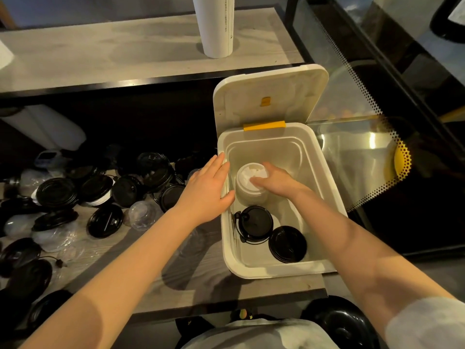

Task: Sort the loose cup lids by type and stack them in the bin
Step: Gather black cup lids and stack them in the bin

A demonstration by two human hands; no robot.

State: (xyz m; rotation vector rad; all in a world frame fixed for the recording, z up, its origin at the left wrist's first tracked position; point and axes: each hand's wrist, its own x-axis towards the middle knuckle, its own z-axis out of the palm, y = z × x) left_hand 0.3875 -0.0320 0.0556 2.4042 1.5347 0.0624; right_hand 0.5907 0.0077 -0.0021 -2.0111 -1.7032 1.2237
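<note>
Three lid stacks are sitting in the white bin at centre right: one white stack and two black stacks, kept apart by type. The right hand is gripping the white stack from above, probably settling it. The left hand, fingers straight, is steadying the bin's rim. Many loose lids are waiting at lower left on the worktop.

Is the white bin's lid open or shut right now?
Open. The hinged lid stands tipped back behind the bin, and the white lid stack and black lids inside are in plain view.
</note>
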